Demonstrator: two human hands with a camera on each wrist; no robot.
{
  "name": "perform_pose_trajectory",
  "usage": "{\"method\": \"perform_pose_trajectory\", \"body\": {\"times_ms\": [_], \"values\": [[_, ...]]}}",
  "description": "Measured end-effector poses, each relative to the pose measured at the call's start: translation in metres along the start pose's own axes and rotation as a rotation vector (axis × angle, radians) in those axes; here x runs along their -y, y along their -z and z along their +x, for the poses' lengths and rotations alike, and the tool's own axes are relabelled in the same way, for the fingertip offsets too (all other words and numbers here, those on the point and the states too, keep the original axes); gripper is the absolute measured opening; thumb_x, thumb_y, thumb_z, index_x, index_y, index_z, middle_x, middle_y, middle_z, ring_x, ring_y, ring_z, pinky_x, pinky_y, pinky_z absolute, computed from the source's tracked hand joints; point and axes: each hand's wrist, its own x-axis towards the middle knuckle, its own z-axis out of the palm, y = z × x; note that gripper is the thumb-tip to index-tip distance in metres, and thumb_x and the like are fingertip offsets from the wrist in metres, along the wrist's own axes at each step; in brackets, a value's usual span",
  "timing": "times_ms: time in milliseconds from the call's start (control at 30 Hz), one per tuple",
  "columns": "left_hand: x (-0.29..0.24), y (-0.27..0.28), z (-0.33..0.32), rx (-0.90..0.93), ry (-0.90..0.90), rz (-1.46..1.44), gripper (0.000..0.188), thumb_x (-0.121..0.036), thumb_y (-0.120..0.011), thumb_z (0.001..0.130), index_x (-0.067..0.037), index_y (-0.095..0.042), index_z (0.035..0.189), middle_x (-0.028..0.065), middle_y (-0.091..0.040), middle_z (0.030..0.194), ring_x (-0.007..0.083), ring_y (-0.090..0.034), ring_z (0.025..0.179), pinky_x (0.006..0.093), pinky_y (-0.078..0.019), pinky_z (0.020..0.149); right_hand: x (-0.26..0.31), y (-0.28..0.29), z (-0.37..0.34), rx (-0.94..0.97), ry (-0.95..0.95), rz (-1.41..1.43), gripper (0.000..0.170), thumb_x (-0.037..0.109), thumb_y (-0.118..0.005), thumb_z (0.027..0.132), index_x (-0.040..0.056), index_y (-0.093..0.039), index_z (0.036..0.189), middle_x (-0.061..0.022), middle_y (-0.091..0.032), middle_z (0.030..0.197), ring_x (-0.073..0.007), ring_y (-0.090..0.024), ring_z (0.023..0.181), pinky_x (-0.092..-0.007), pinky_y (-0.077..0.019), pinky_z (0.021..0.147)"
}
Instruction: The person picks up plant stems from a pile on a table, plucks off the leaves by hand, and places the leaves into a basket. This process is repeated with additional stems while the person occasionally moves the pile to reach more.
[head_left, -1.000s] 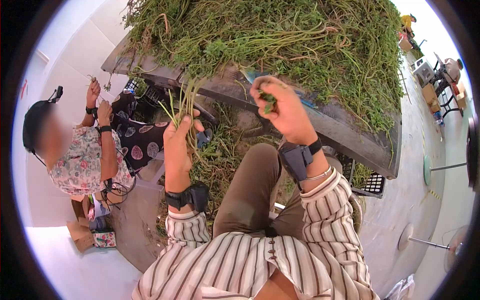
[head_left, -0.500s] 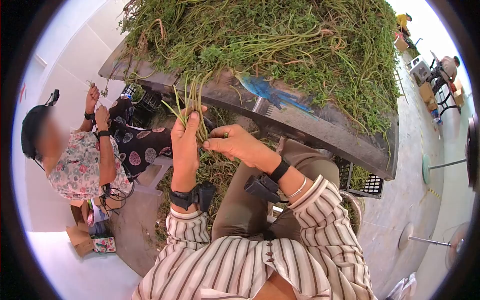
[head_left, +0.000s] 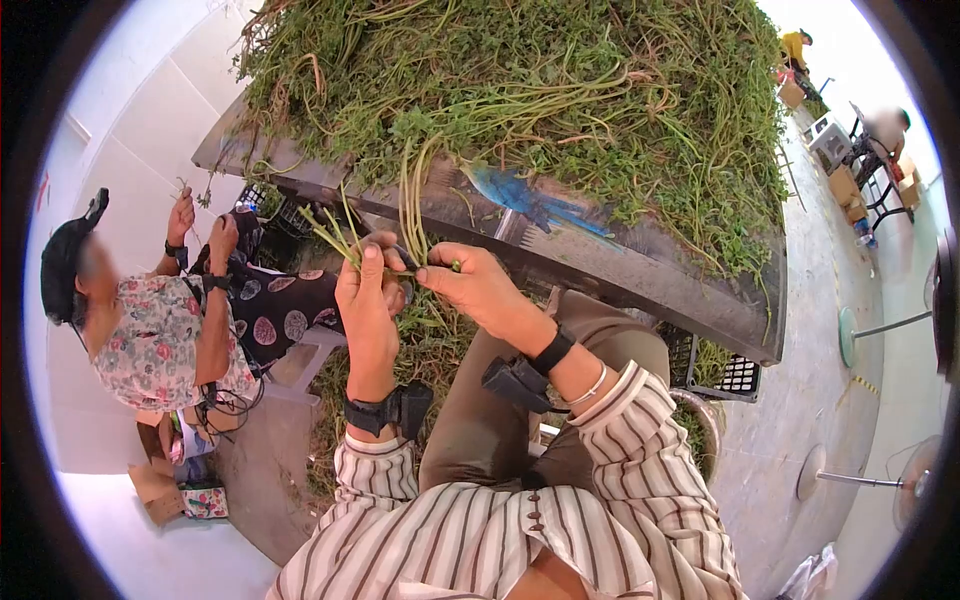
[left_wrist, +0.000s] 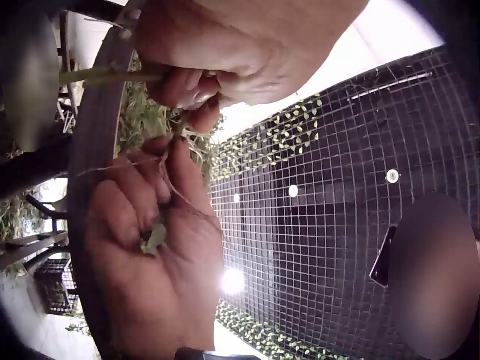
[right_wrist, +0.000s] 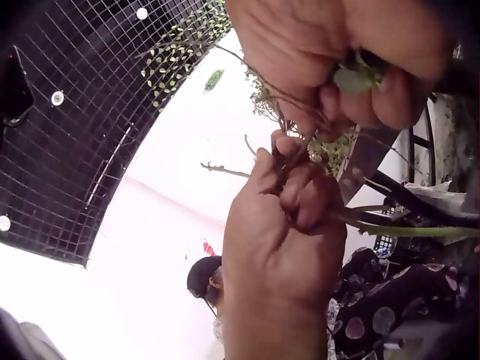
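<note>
Left hand: fingers curled round stems, just before table's near edge. Right hand, also before table: fingers closed, leaf within. Greens heaped on table.

Ceiling lamp glare, dark fisheye-warped edges

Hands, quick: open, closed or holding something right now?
Left hand: closed, holding green stems.
Right hand: closed, holding a green leaf in its curled fingers.
</note>
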Motion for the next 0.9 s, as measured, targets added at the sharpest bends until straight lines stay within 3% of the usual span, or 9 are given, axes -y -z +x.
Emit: {"method": "perform_pose_trajectory", "body": {"times_ms": [100,233,333,400,467,633,900], "values": [[-0.001,-0.009,-0.006,-0.034,-0.037,0.074,0.019,-0.022,-0.041,0.095,-0.007,-0.048,0.086,-0.0009,-0.05,0.072,0.0014,-0.032,0.048,0.0168,-0.0225,0.04,-0.005,0.0,0.003,-0.076,0.069,-0.024,0.018,0.017,-0.058,0.081,-0.0011,-0.055,0.079,0.0013,-0.046,0.061,-0.0063,-0.04,0.057,-0.0257,-0.0343,0.049],[0.002,-0.016,-0.011,0.008,-0.078,0.13,0.02,-0.024,-0.04,0.095,-0.009,-0.046,0.083,-0.0019,-0.044,0.066,0.0026,-0.031,0.049,0.0169,-0.0239,0.041,-0.005,-0.001,0.003,-0.194,0.075,-0.018,0.018,0.017,-0.057,0.082,-0.0015,-0.054,0.081,-0.0006,-0.045,0.061,-0.0068,-0.04,0.059,-0.0271,-0.0355,0.051],[0.001,-0.022,-0.013,-0.012,-0.06,0.113,0.02,-0.023,-0.04,0.095,-0.009,-0.046,0.083,-0.0024,-0.042,0.065,0.0028,-0.031,0.048,0.0168,-0.024,0.041,-0.003,-0.002,0.002,-0.178,0.073,0.103,0.017,0.016,-0.055,0.084,-0.0009,-0.053,0.081,0.0014,-0.045,0.063,-0.0065,-0.04,0.06,-0.0263,-0.0351,0.051],[0.004,-0.021,-0.014,0.051,-0.076,0.064,0.018,-0.022,-0.04,0.095,-0.009,-0.046,0.084,-0.0025,-0.042,0.065,0.0026,-0.031,0.049,0.0166,-0.0244,0.041,0.0,-0.002,-0.001,-0.152,0.017,0.183,0.016,0.017,-0.054,0.086,0.0024,-0.052,0.079,0.0043,-0.042,0.062,-0.0043,-0.038,0.058,-0.0233,-0.0327,0.049],[0.003,-0.022,-0.016,-0.027,-0.061,0.068,0.018,-0.02,-0.039,0.095,-0.007,-0.045,0.085,-0.0018,-0.041,0.064,0.003,-0.031,0.048,0.0173,-0.0252,0.041,0.006,-0.001,-0.004,-0.078,-0.031,0.281,0.017,0.018,-0.053,0.087,0.0046,-0.05,0.077,0.0053,-0.041,0.061,-0.003,-0.037,0.055,-0.0217,-0.0294,0.046],[0.001,-0.015,-0.014,-0.012,-0.025,-0.033,0.017,-0.022,-0.041,0.095,-0.009,-0.045,0.084,-0.0027,-0.041,0.065,0.0027,-0.031,0.049,0.0167,-0.0234,0.039,0.007,0.0,-0.006,0.047,-0.035,0.461,0.016,0.019,-0.053,0.088,0.0067,-0.05,0.079,0.007,-0.038,0.055,-0.0035,-0.032,0.044,-0.0217,-0.0237,0.039],[-0.005,-0.011,-0.005,0.01,-0.033,-0.107,0.017,-0.021,-0.041,0.095,-0.01,-0.044,0.082,-0.004,-0.04,0.063,0.0022,-0.029,0.047,0.0167,-0.0204,0.037,0.015,0.0,-0.008,0.199,-0.078,0.491,0.018,0.021,-0.052,0.088,0.0061,-0.051,0.078,0.0046,-0.04,0.055,-0.0045,-0.033,0.044,-0.0213,-0.0252,0.039]]}}
